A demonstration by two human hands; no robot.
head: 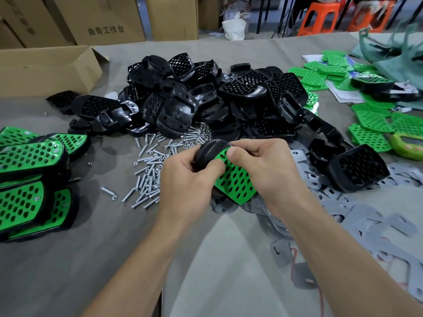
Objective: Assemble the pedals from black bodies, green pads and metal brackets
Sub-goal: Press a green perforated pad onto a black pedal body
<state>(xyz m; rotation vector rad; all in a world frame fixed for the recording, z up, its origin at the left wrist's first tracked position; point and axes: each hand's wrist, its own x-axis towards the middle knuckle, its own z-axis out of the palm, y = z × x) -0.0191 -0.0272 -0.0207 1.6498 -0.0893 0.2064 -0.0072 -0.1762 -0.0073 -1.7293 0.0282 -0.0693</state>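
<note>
Gripping a likely stiff, light black body, the left hand steadies it while the right hand pinches the thin, probably bendy green pad by its edge.

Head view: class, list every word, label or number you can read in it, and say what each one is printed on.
"曲奇工作台": printed in dark characters on the side of the tall cardboard box behind the table.
Dark print on the far-left box: too blurred to read.
Screen of the small green device at the right edge: nothing legible.
No other text shows.
</note>
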